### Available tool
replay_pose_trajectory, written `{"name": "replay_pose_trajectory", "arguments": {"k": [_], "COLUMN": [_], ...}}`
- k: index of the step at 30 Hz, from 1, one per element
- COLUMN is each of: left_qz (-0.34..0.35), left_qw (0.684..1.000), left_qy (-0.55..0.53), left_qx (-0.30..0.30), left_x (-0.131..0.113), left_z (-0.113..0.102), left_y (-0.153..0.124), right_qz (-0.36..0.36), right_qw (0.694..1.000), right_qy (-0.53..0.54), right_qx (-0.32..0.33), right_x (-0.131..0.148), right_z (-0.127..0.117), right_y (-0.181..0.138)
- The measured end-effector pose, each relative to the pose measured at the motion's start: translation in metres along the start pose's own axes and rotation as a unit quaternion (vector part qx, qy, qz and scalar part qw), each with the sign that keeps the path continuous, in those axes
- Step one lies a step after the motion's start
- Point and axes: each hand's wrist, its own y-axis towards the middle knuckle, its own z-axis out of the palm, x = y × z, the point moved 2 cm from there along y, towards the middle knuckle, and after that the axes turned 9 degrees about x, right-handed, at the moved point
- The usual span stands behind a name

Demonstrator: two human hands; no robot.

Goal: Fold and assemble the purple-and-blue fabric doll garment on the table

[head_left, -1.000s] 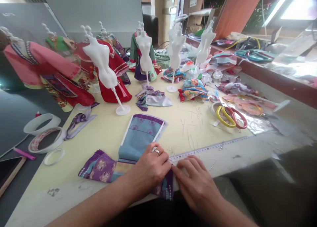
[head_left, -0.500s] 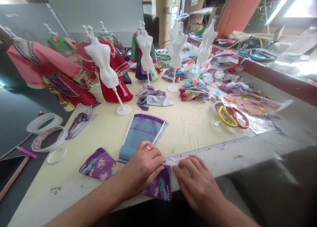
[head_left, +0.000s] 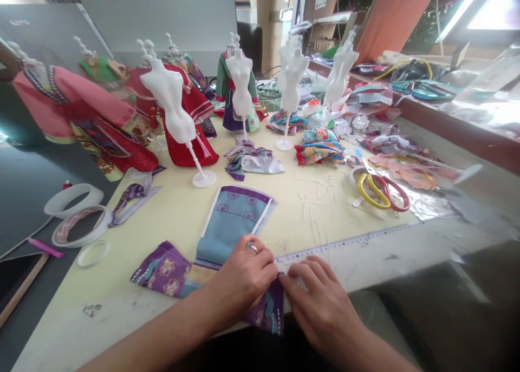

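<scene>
The person's left hand (head_left: 244, 274), wearing a ring (head_left: 253, 248), is pressing down on a folded piece of patterned cloth (head_left: 227, 242), its fingers held together. The right hand (head_left: 320, 307) is lying just beside it with its fingers slightly spread, their tips meeting the cloth's fold near the near edge of the worktop (head_left: 170, 220). I cannot tell whether either hand is pinching the cloth. The cloth is sitting at the near edge, a blue panel with a purple border stretching away from the hands. Its purple floral flap (head_left: 162, 272) is lying to the left, and its purple end (head_left: 270, 310) is hanging past the edge. A ruler (head_left: 345, 245) is running right from the hands, with tiny pearl beads (head_left: 304, 207) scattered beyond it. Scissors (head_left: 384, 193) with yellow and red handles are lying farther right. White dress forms (head_left: 166, 90) are standing along the far side, and tape rolls (head_left: 77, 226) are lying at left.
</scene>
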Motion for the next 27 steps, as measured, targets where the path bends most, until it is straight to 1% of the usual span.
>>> {"name": "replay_pose_trajectory", "arguments": {"k": [3,7,12,17,19,23,27], "left_qz": [0.000,-0.005,-0.046,-0.100,-0.114,-0.133,-0.135], "left_qw": [1.000,0.999,0.995,0.981,0.977,0.971,0.970], "left_qy": [-0.005,-0.033,-0.078,-0.130,-0.143,-0.156,-0.159], "left_qx": [0.000,0.016,0.039,0.100,0.114,0.125,0.123], "left_x": [0.001,0.005,0.015,0.020,0.020,0.019,0.019], "left_z": [-0.004,-0.013,-0.022,-0.023,-0.023,-0.021,-0.019], "left_y": [-0.001,-0.004,-0.013,-0.017,-0.016,-0.011,-0.005], "right_qz": [-0.003,-0.003,0.005,0.000,0.001,0.004,-0.001], "right_qw": [1.000,1.000,1.000,1.000,1.000,1.000,1.000], "right_qy": [-0.005,-0.007,-0.004,0.007,0.009,0.007,-0.001], "right_qx": [-0.002,-0.001,0.005,0.008,0.010,0.012,0.001], "right_x": [0.000,0.001,0.000,-0.001,-0.002,-0.003,-0.004], "right_z": [0.000,-0.001,-0.001,0.000,0.000,0.001,0.000], "right_y": [0.000,-0.002,-0.002,-0.003,-0.004,-0.005,-0.004]}}
